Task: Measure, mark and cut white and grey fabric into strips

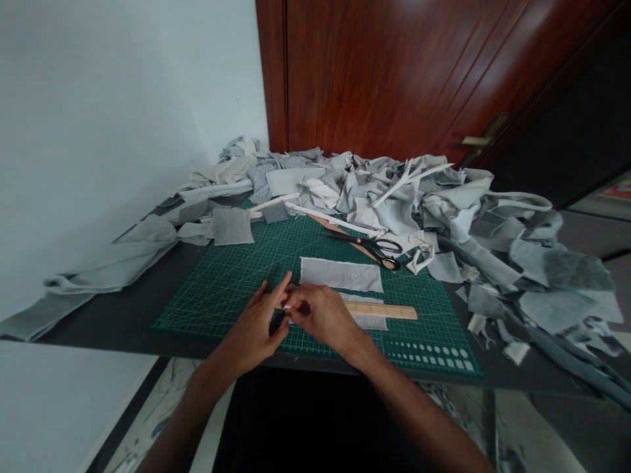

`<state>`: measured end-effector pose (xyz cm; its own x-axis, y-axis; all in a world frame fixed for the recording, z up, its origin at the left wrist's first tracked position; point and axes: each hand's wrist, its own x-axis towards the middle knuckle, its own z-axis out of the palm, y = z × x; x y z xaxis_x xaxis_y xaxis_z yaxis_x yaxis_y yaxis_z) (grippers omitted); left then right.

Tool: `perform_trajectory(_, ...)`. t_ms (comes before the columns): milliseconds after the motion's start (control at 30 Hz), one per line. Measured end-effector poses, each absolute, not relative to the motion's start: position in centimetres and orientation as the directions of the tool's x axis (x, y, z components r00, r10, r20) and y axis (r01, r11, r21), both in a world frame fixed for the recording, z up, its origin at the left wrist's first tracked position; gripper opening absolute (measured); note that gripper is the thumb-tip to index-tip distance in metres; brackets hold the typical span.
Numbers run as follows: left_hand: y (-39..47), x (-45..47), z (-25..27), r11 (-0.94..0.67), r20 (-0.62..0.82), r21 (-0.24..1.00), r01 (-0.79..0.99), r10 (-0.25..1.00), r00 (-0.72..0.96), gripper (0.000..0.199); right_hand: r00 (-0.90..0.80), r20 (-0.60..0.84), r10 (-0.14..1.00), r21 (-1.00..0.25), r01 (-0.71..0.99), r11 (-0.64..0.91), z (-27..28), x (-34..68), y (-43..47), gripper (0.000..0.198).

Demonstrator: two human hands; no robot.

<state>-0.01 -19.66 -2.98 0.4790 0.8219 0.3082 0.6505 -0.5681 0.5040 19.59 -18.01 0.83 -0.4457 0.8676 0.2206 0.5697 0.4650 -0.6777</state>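
My left hand (256, 327) hovers over the green cutting mat (197, 302), its fingers spread. Close beside it, my right hand (325, 316) has thumb and forefinger pinched together. A tiny pale pinkish spot shows at that pinch, too small to name. Beneath my right hand lie a wooden ruler (389, 310) and a grey fabric piece (372, 324), both partly hidden by the hand. Just beyond them a grey fabric rectangle (341, 273) rests flat on the mat. Black-handled scissors (362, 241) lie farther back, across a brown strip (323, 223).
A heap of grey and cream fabric scraps (374, 197) runs along the back and right of the dark table (162, 295). Long fabric strips (118, 259) trail down the left side. A small grey square (233, 226) overlaps the mat's far left corner. Behind stands a wooden door (365, 79).
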Motion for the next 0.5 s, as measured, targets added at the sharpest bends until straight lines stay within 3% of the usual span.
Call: perform_trajectory(500, -19.6, 0.3, -2.6, -0.564, 0.271, 0.5, 0.657, 0.823, 0.5, 0.057, -0.428, 0.212, 0.878, -0.694, 0.566, 0.444, 0.6, 21.8, -18.5, 0.015)
